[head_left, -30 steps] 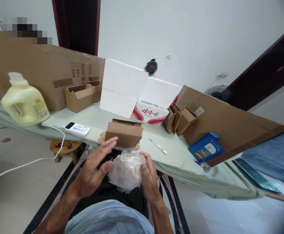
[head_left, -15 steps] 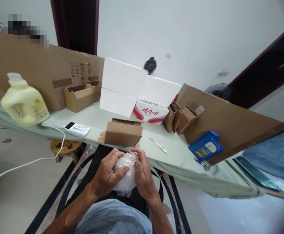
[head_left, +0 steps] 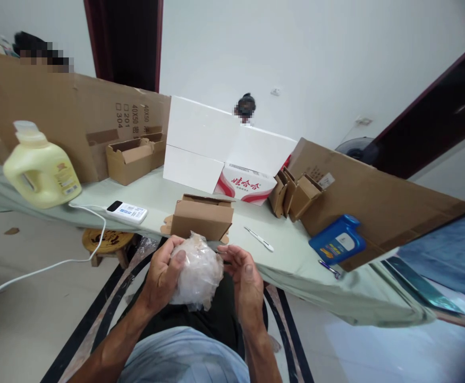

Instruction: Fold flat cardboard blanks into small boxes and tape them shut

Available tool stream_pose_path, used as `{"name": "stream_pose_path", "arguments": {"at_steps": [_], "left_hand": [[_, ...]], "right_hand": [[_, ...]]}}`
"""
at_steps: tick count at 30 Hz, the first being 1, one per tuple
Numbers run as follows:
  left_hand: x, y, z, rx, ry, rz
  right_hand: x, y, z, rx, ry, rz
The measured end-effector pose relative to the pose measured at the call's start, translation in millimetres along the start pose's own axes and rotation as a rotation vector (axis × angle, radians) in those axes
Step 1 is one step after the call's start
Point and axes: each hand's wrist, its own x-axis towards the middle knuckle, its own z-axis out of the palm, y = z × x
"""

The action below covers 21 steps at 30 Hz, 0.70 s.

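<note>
Above my lap, my left hand (head_left: pixel 164 274) grips a rounded bundle wrapped in clear, crinkled plastic film (head_left: pixel 197 274). What lies inside the film looks whitish, but I cannot make out its kind. My right hand (head_left: pixel 246 279) is at the bundle's right side, fingers slightly bent and apart, the thumb away from the film. Its fingertips come close to the bundle's upper right edge; whether they touch is unclear. Just beyond the bundle, at the table's near edge, stands an open brown cardboard box (head_left: pixel 202 218).
On the green-covered table (head_left: pixel 252 266) are a white craft knife (head_left: pixel 259 239), a white corded device (head_left: pixel 127 211), a yellow jug (head_left: pixel 41 167), a blue bottle (head_left: pixel 338 239) and a pen (head_left: pixel 329 268). Small cartons (head_left: pixel 298 191) and tall cardboard panels (head_left: pixel 383 207) stand behind.
The bundle has moved a little left and up, turned in my left hand. My right hand has come away from its side, shifting right. The table things have not moved.
</note>
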Motion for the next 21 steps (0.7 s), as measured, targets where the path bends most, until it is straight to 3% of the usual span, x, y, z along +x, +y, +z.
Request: {"name": "stream_pose_path", "arguments": {"at_steps": [5,10,16,21], "left_hand": [[0,-2,2.3,0.105,0.035,0.076],[-4,-2,8.6,0.313,0.091,0.306],[-8,-1,18.9,0.347,0.103,0.397],[-11,7,18.3,0.303,0.042,0.327]], "right_hand": [[-19,-5,11,-0.293,-0.058,-0.119],[-28,6,26,-0.566,-0.054,-0.228],[-24,15,32,-0.544,0.048,-0.314],[-20,19,25,-0.521,0.073,-0.333]]}}
